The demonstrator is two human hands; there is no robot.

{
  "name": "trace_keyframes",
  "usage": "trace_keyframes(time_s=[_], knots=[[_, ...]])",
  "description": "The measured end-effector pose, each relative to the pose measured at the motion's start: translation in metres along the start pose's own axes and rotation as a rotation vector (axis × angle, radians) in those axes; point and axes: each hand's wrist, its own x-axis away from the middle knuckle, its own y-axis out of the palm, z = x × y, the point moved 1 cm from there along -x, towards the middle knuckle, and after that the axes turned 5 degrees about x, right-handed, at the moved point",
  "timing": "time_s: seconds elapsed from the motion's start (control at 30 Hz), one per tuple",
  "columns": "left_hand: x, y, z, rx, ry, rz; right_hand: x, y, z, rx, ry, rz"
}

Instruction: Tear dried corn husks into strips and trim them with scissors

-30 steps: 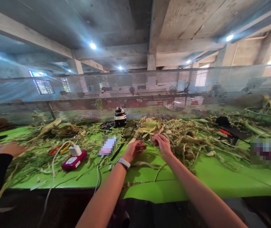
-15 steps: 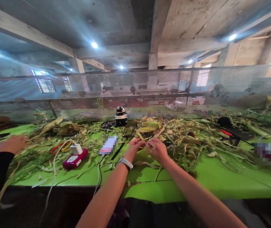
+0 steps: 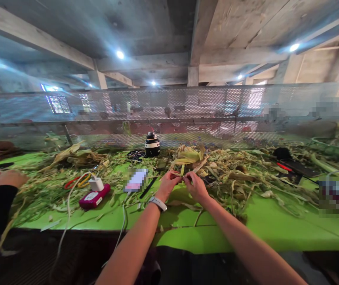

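My left hand (image 3: 168, 185), with a pale band on its wrist, is closed in a pinch near the table's middle. My right hand (image 3: 197, 187) pinches close beside it, the fingertips of both nearly meeting. Between them is a narrow yellow-green strip of corn husk (image 3: 182, 170), pointing up and away from me; its lower end is hidden by my fingers. Just beyond lies a bundle of broader pale husks (image 3: 189, 156) on a heap of dry, shredded husk (image 3: 231, 174).
A phone (image 3: 136, 180) on a cable and a magenta power block (image 3: 94, 197) with a white plug (image 3: 96, 183) lie to the left. A black bottle (image 3: 152, 145) stands before a perforated metal screen (image 3: 169, 105). A co-worker's hand (image 3: 7, 179) is at far left.
The husk strip between my fingertips has swung more upright. My right fingers have shifted slightly and bunched closer. The co-worker's hand at far left has moved further left.
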Motion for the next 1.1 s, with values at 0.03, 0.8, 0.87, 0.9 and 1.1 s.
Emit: trace_keyframes(time_s=[0.03,0.8,0.87,0.9,1.1], knots=[[0.0003,0.0001,-0.0004,0.004,-0.007,-0.02,-0.0001,0.0,-0.0003,-0.048,0.018,0.013],[0.0072,0.0051,0.0034,0.024,-0.002,-0.156,-0.0048,0.0044,-0.0003,-0.827,0.485,-0.079],[0.0066,0.0047,0.0026,0.008,-0.009,-0.16,-0.004,0.004,-0.0004,-0.818,0.506,-0.076],[0.0062,0.0044,0.0022,-0.012,-0.008,-0.159,-0.0036,0.0038,-0.0006,-0.814,0.509,-0.08],[0.0025,0.0015,-0.0004,-0.169,0.026,-0.158,-0.0019,0.0048,-0.0023,-0.79,0.527,-0.087]])
